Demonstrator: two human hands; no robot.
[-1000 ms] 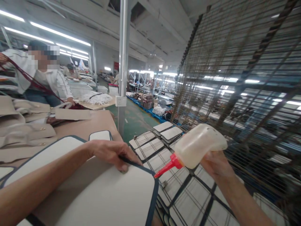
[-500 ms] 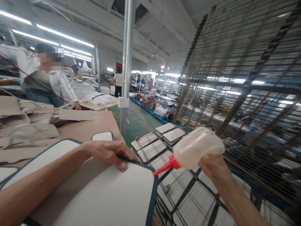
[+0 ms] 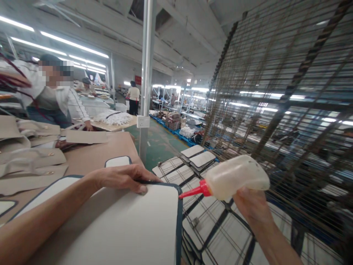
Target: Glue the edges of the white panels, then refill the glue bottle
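My left hand [image 3: 124,177] grips the far edge of a large white panel [image 3: 132,224] with a dark blue border, thumb on top and fingers behind the edge. The panel is tilted up toward me, its rounded corner at the right. In my right hand [image 3: 249,200] is a translucent squeeze bottle [image 3: 234,178] with a red nozzle [image 3: 191,192], lying nearly level. The nozzle tip is at the panel's dark border, just below the rounded corner; whether it touches, I cannot tell. Most of my right fingers are hidden behind the bottle.
Beneath and to the right, white panels [image 3: 212,217] lie on a wire rack, whose raised wire shelves [image 3: 275,81] stand at the right. Beige bag pieces [image 3: 33,158] cover the table's left side. A metal post [image 3: 146,73] rises ahead. A co-worker [image 3: 52,95] stands at the left.
The nozzle tip has moved slightly up, and the bottle is now closer to level. The panel's right corner has risen a little. The co-worker's raised arm has moved.
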